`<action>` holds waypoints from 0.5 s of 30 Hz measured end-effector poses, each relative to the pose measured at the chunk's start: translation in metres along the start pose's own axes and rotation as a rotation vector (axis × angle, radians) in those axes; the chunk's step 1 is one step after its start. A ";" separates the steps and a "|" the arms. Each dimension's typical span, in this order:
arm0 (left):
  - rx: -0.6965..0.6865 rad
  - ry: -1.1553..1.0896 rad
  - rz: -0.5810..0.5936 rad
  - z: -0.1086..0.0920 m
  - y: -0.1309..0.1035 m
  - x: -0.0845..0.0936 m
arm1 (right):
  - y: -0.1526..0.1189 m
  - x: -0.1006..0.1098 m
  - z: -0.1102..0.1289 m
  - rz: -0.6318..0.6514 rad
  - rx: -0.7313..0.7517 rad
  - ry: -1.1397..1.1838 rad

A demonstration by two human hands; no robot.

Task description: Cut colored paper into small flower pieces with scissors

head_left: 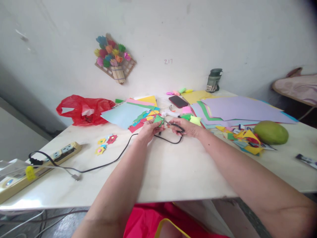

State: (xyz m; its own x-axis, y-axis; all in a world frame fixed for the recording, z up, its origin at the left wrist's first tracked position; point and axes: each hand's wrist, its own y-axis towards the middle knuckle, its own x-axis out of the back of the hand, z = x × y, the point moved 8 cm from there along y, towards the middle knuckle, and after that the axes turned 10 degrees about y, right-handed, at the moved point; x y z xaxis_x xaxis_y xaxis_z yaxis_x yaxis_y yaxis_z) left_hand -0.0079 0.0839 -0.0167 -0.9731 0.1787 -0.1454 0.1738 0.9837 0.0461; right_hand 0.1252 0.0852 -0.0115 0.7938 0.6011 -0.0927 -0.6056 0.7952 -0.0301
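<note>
My left hand (148, 130) is closed on a small piece of green paper (158, 120) above the middle of the table. In my right hand (182, 127) is a pair of scissors (178, 128) with dark handles, its blades pointing left toward the green paper. Whether the blades touch the paper I cannot tell. Just beyond my hands lies a white glue gun (170, 113). Colored paper scraps (138, 123) lie to the left of my left hand. Nearer the left side, small paper flowers (111, 139) rest on the table.
A black cord (115, 161) runs from the power strip (66, 149) to beneath my hands. Colored sheets (242, 107), a green mango (271, 133) and paper offcuts (247, 138) lie right. A phone (178, 101), a bottle (214, 80) and a red plastic bag (99, 107) stand or lie farther back.
</note>
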 end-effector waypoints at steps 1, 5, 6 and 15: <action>0.004 0.010 -0.005 0.000 0.000 0.001 | 0.000 0.000 0.000 -0.003 0.002 -0.005; -0.013 0.058 -0.026 -0.002 0.001 0.005 | -0.002 0.001 0.001 -0.013 -0.003 -0.025; -0.024 0.069 -0.031 -0.003 0.001 0.006 | -0.002 0.002 0.001 -0.013 -0.004 -0.030; -0.067 0.100 0.002 -0.007 0.000 0.002 | -0.002 0.001 0.000 0.014 -0.014 -0.060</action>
State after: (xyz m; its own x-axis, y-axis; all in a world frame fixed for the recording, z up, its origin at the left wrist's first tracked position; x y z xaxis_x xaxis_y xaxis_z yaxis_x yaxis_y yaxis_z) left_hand -0.0110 0.0845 -0.0101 -0.9836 0.1741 -0.0464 0.1680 0.9793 0.1131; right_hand 0.1266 0.0842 -0.0118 0.7869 0.6161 -0.0337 -0.6171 0.7857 -0.0429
